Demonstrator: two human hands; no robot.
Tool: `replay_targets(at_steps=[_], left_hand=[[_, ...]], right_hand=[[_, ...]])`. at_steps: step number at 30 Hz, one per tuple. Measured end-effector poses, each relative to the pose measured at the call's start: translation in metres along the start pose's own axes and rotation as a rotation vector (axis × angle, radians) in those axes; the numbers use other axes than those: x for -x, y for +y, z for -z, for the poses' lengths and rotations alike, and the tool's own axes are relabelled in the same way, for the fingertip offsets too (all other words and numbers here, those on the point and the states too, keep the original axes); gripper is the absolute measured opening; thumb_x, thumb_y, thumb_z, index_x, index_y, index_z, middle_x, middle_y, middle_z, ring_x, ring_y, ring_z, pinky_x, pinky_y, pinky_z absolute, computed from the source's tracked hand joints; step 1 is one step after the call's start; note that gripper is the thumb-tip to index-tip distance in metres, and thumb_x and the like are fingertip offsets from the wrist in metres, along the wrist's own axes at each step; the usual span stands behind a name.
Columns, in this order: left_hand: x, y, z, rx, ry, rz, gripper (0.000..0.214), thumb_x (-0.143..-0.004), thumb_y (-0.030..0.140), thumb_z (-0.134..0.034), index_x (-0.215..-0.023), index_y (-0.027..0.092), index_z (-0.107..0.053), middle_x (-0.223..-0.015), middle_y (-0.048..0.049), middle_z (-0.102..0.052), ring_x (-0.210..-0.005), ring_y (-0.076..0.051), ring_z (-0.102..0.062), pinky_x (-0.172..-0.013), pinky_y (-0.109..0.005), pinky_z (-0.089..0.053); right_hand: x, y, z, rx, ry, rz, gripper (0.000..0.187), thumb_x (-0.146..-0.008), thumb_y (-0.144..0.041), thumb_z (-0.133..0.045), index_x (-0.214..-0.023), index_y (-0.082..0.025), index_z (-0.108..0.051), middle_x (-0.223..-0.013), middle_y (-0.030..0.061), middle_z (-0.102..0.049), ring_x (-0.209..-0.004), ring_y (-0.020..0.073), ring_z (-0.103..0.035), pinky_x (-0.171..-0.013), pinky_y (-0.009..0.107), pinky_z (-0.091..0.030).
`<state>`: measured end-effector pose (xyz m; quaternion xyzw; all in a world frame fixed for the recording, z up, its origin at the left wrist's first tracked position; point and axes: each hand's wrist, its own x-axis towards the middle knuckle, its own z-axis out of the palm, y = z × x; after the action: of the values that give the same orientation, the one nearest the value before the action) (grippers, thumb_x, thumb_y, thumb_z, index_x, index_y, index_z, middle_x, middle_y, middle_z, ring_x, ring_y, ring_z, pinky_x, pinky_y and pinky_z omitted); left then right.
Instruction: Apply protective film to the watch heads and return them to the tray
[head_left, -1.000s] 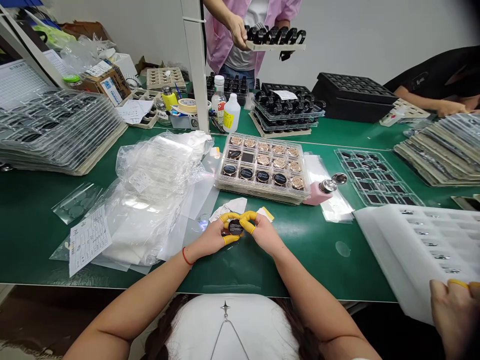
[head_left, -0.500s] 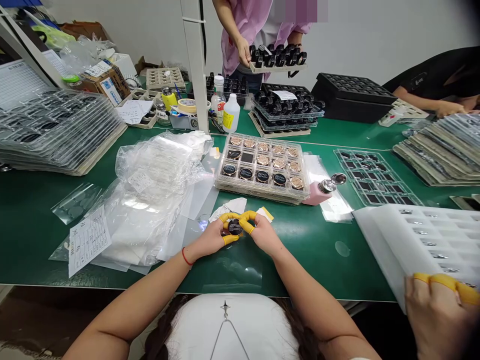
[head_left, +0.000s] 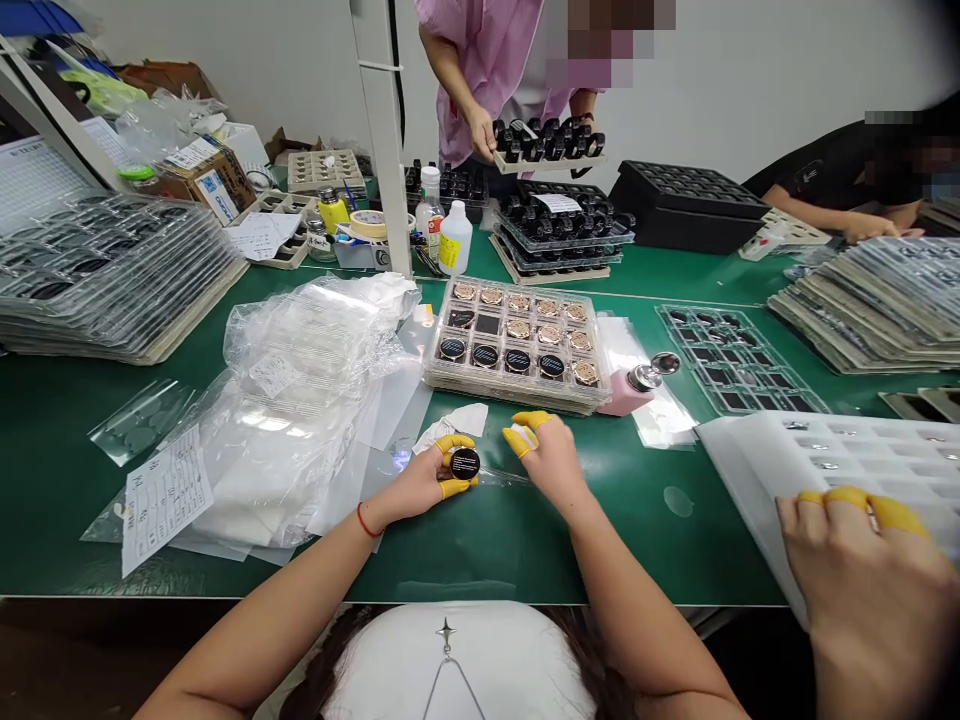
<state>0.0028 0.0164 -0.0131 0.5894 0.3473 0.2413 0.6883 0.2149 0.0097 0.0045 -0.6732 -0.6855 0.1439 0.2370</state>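
My left hand (head_left: 420, 480), in yellow finger cots, grips a round watch head (head_left: 465, 463) by its edge. Its black face with lines of white text is turned up towards me. To the right, apart from it, my right hand (head_left: 551, 455) has its cotted thumb and fingers closed round a small white piece (head_left: 523, 436), partly hidden by them. A faint clear strip lies on the table between the hands. Behind my left hand is a crumpled white cloth (head_left: 454, 425). Past both hands stands a stacked clear tray (head_left: 517, 385) with rose-gold and black watch heads.
Plastic bags (head_left: 300, 400) cover the left side. A pink pump bottle (head_left: 626, 390) stands right of the tray. At the right, another person's cotted hand (head_left: 862, 560) is over a white foam tray (head_left: 892, 450). A person opposite holds a tray of black watches (head_left: 547, 145).
My right hand has left the watch head and moved right to the small white piece. My left hand keeps its grip. The neighbour's hand has shifted up and left.
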Motion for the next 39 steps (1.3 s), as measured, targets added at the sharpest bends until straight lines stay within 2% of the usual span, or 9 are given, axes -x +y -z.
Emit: replay_targets(at_steps=[4,9,11,14,18,23,28,33,39], left_hand=[[0.000,0.001,0.000,-0.023,0.008,0.030,0.044,-0.076,0.027,-0.066,-0.115,0.024,-0.045,-0.095,-0.0016,-0.063,-0.090,-0.018,-0.064,-0.085,-0.033,-0.048],[0.002,0.004,-0.001,-0.055,0.020,0.035,0.046,-0.077,0.028,-0.065,-0.117,0.023,-0.045,-0.092,-0.0014,-0.062,-0.087,-0.017,-0.063,-0.082,-0.032,-0.048],[0.002,0.004,-0.002,-0.086,0.030,0.024,0.046,-0.076,0.027,-0.065,-0.117,0.022,-0.046,-0.090,-0.0014,-0.062,-0.084,-0.017,-0.062,-0.079,-0.031,-0.048],[0.002,0.003,-0.002,-0.110,0.041,-0.011,0.044,-0.076,0.025,-0.064,-0.116,0.022,-0.047,-0.091,-0.0017,-0.061,-0.081,-0.017,-0.061,-0.075,-0.030,-0.049],[0.001,0.000,-0.002,-0.100,0.037,-0.053,0.043,-0.074,0.018,-0.061,-0.115,0.022,-0.047,-0.101,-0.0027,-0.059,-0.084,-0.016,-0.060,-0.079,-0.030,-0.050],[-0.001,0.000,0.000,-0.134,0.055,-0.088,0.039,-0.076,0.017,-0.058,-0.113,0.021,-0.049,-0.104,-0.0029,-0.060,-0.090,-0.018,-0.059,-0.080,-0.031,-0.050],[-0.002,0.001,-0.001,-0.164,0.053,-0.080,0.037,-0.077,0.027,-0.063,-0.111,0.020,-0.051,-0.096,-0.0029,-0.061,-0.081,-0.017,-0.059,-0.072,-0.029,-0.049],[-0.002,0.001,0.000,-0.180,0.050,-0.088,0.046,-0.077,0.032,-0.064,-0.119,0.020,-0.047,-0.105,-0.0049,-0.060,-0.082,-0.017,-0.057,-0.074,-0.029,-0.047],[-0.002,0.004,-0.001,-0.165,0.066,-0.052,0.044,-0.074,0.030,-0.067,-0.114,0.021,-0.050,-0.100,-0.0025,-0.060,-0.080,-0.015,-0.057,-0.072,-0.027,-0.047]], right_hand=[[-0.001,0.023,-0.003,0.351,-0.098,-0.161,0.028,-0.078,-0.036,-0.062,-0.094,-0.012,-0.061,-0.085,0.0162,-0.061,-0.083,0.0296,-0.055,-0.069,0.038,-0.037],[0.008,0.026,-0.012,0.195,-0.081,-0.171,0.011,-0.085,-0.023,-0.050,-0.085,-0.017,-0.059,-0.087,0.0113,-0.059,-0.081,0.0242,-0.054,-0.066,0.033,-0.038],[0.014,0.014,-0.010,0.056,0.016,-0.086,0.015,-0.088,-0.022,-0.044,-0.088,-0.018,-0.059,-0.089,0.0100,-0.060,-0.085,0.0230,-0.053,-0.069,0.033,-0.039],[0.027,-0.012,-0.008,-0.102,0.087,0.184,0.018,-0.091,-0.025,-0.043,-0.096,-0.021,-0.059,-0.092,0.0064,-0.062,-0.088,0.0200,-0.052,-0.079,0.034,-0.037],[0.039,-0.038,-0.023,-0.003,0.060,0.385,0.020,-0.091,-0.025,-0.042,-0.096,-0.021,-0.061,-0.085,0.0059,-0.062,-0.083,0.0202,-0.048,-0.080,0.035,-0.034],[0.034,-0.036,-0.041,0.152,0.044,0.342,0.023,-0.089,-0.021,-0.039,-0.086,-0.018,-0.062,-0.080,0.0087,-0.060,-0.079,0.0223,-0.045,-0.079,0.038,-0.033],[0.026,-0.030,-0.036,0.176,0.097,0.328,0.021,-0.088,-0.019,-0.039,-0.087,-0.017,-0.061,-0.082,0.0087,-0.059,-0.081,0.0225,-0.044,-0.082,0.037,-0.033],[0.014,-0.028,-0.029,0.169,0.042,0.257,0.021,-0.086,-0.018,-0.040,-0.083,-0.018,-0.060,-0.078,0.0092,-0.057,-0.081,0.0235,-0.044,-0.080,0.038,-0.035],[0.014,-0.029,-0.011,-0.191,-0.021,0.119,0.018,-0.089,-0.025,-0.039,-0.091,-0.020,-0.056,-0.089,0.0066,-0.059,-0.083,0.0198,-0.052,-0.070,0.031,-0.041]])
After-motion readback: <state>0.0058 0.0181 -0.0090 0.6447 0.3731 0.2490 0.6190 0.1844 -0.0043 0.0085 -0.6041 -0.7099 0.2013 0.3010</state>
